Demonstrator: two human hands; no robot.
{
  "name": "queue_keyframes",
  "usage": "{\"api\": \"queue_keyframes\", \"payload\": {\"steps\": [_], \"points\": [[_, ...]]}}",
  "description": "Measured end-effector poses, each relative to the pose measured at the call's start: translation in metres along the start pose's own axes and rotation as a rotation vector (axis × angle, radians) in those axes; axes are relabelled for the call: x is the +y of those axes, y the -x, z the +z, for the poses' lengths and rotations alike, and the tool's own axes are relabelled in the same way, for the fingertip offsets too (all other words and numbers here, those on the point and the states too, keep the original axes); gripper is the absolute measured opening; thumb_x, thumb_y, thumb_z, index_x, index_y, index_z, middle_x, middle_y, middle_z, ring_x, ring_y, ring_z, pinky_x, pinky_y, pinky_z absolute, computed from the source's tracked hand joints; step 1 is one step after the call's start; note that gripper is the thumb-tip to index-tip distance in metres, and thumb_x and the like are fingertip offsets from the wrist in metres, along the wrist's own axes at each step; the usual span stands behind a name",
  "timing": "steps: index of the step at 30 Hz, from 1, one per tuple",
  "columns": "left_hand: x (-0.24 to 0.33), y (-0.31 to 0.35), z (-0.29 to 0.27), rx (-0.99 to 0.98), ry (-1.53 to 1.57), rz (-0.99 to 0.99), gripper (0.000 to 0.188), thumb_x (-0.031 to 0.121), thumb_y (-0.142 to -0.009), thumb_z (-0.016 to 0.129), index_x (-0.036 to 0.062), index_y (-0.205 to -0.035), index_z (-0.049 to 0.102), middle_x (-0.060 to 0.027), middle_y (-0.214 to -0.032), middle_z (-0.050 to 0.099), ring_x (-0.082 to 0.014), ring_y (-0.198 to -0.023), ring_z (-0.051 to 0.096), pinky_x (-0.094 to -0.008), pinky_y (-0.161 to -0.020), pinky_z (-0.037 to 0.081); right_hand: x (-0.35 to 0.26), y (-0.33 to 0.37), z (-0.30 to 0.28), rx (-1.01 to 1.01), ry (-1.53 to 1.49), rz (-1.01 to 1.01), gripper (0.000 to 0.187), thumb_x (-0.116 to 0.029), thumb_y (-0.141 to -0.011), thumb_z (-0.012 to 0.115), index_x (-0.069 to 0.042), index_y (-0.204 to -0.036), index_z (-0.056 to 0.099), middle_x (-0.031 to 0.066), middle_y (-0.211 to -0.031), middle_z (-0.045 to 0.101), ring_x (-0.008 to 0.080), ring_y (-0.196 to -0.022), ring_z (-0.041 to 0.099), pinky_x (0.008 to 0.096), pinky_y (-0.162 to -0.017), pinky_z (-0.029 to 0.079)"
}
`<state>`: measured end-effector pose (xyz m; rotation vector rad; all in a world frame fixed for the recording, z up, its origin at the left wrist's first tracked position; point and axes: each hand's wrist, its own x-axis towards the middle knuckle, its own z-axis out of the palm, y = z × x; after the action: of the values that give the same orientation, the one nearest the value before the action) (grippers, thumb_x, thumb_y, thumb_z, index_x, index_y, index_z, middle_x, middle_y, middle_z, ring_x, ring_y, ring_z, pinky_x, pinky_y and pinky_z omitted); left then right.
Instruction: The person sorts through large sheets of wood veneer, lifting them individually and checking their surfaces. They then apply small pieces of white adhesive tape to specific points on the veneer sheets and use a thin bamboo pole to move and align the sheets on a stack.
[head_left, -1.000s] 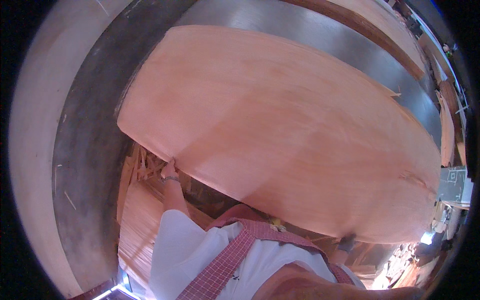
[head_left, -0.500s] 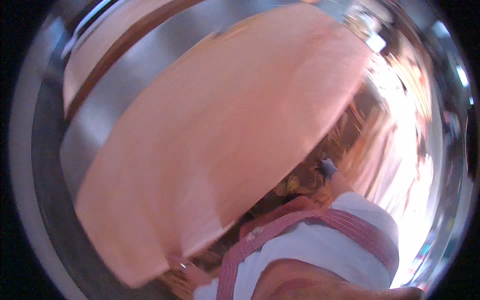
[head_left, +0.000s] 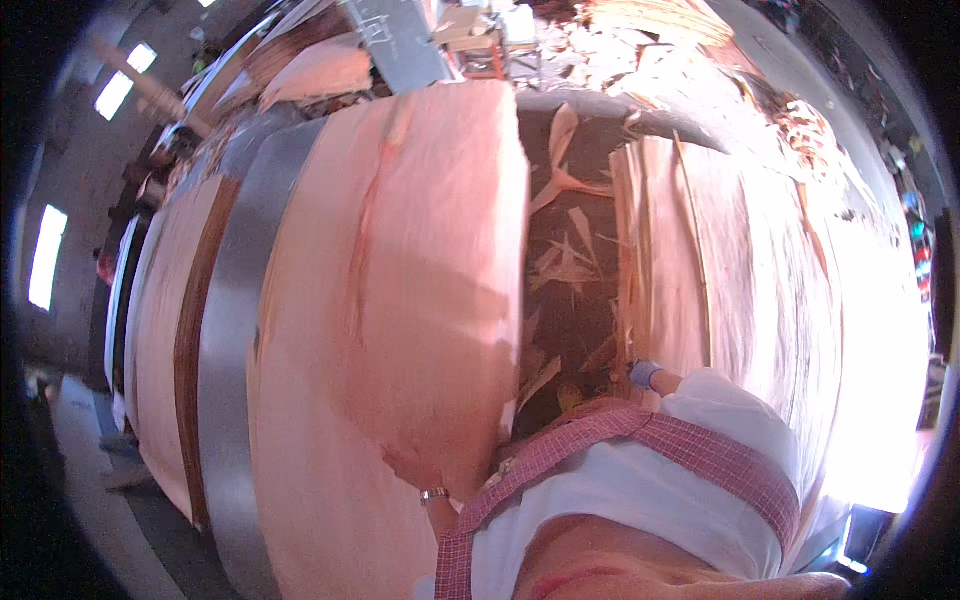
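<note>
A wide, pale pinkish wood veneer sheet (head_left: 440, 240) lies in front of me, left of the middle, with a reddish streak down its length. My left hand (head_left: 412, 466) rests flat on its near part, fingers stretched out, a metal watch (head_left: 434, 495) at the wrist. Beside the near left edge of a tall veneer stack (head_left: 665, 250) is my right hand (head_left: 645, 374), in a bluish glove. Its fingers are small and blurred, so I cannot make out whether they grip anything.
Between the sheet and the stack runs a dark floor gap (head_left: 570, 235) strewn with veneer scraps. A grey metal surface (head_left: 235, 330) and another wood pile (head_left: 160, 350) lie left. Farther back are a small stand (head_left: 480, 45) and heaped scraps (head_left: 640, 60).
The whole view has swung round, so the slanted veneer sheet now runs straight ahead. My left hand has gone from the sheet's near edge to its top. My right hand stays near the stack.
</note>
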<state>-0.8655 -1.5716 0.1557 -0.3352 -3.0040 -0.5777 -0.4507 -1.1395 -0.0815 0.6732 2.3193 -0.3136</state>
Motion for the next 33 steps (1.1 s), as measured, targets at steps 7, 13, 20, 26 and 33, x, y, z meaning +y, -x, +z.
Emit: {"api": "queue_keyframes", "payload": {"steps": [7,13,20,26,33], "points": [[0.101,-0.117,0.094,-0.032,-0.118,0.373,0.075,0.035,-0.092,0.055,-0.0048,-0.147,0.021,-0.0299,-0.149,0.028,-0.0456,-0.14,0.024,-0.0523,-0.115,0.023,0.078,-0.022,-0.182,-0.03,-0.633,0.325,0.04,-0.033,-0.093,0.045,0.0,-0.105,0.065,0.0222,-0.095,0.069,0.0278,-0.08,0.07,0.0423,-0.075,0.055],[0.245,-0.263,0.227,0.137,0.109,0.555,0.067,0.027,-0.094,0.055,-0.0037,-0.145,0.026,-0.0303,-0.148,0.029,-0.0446,-0.14,0.024,-0.053,-0.115,0.022,0.183,-0.082,-0.212,0.031,-0.626,0.48,0.041,-0.027,-0.088,0.046,-0.009,-0.12,0.064,0.0217,-0.112,0.066,0.0358,-0.102,0.065,0.044,-0.089,0.052],[0.583,-0.398,0.306,-0.054,0.243,0.835,0.057,0.013,-0.087,0.06,-0.0038,-0.137,0.038,-0.0273,-0.14,0.041,-0.0424,-0.133,0.035,-0.049,-0.112,0.03,0.265,-0.089,-0.268,-0.154,-0.889,0.647,0.041,-0.03,-0.093,0.041,0.0,-0.103,0.068,0.0149,-0.084,0.071,0.0272,-0.07,0.07,0.0422,-0.07,0.055],[0.872,-0.444,0.364,-0.229,0.413,1.183,0.048,0.01,-0.084,0.062,0.0027,-0.13,0.049,-0.0225,-0.128,0.053,-0.0394,-0.124,0.046,-0.0487,-0.105,0.038,0.333,-0.145,-0.33,0.049,-1.555,0.929,0.04,-0.039,-0.089,0.055,-0.002,-0.086,0.068,0.009,-0.066,0.066,0.0191,-0.055,0.064,0.0358,-0.049,0.049],[1.059,-0.474,0.484,-0.726,0.221,1.421,0.041,0.02,-0.085,0.063,0.0045,-0.123,0.054,-0.0218,-0.125,0.055,-0.0393,-0.118,0.049,-0.0473,-0.099,0.042,0.536,-0.326,-0.402,0.878,-2.27,1.412,0.054,-0.057,-0.087,0.06,-0.003,-0.094,0.06,0.0084,-0.065,0.06,0.0178,-0.048,0.055,0.0313,-0.044,0.044]]}}
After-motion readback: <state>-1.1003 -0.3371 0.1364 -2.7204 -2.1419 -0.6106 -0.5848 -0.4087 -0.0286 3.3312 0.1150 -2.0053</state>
